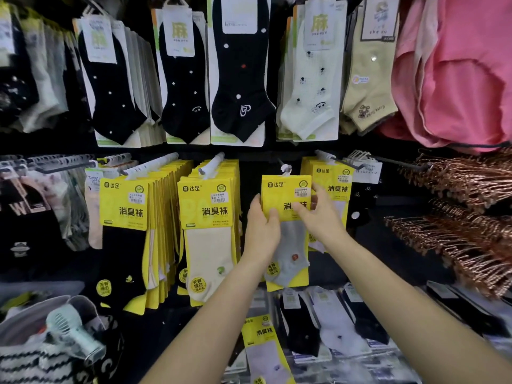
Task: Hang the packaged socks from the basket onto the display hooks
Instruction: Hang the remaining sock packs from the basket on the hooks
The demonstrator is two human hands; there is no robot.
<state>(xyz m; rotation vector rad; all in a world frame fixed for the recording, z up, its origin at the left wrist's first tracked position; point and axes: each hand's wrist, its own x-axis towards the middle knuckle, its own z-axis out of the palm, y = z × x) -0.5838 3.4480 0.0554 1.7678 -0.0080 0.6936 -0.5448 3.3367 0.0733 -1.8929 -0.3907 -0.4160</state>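
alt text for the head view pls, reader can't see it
The left hand and right hand hold a yellow sock pack at a display hook. Matching packs hang on hooks alongside, more socks above.

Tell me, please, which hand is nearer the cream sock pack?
Left. The left hand grips the grey sock pack beside the cream sock pack; the right hand holds the grey pack's far edge.

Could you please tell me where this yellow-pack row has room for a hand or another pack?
The hook carrying the grey-sock pack looks nearly bare; a dark gap lies between that pack and the cream-sock stack. The cream-sock stack and black-sock stack are crowded.
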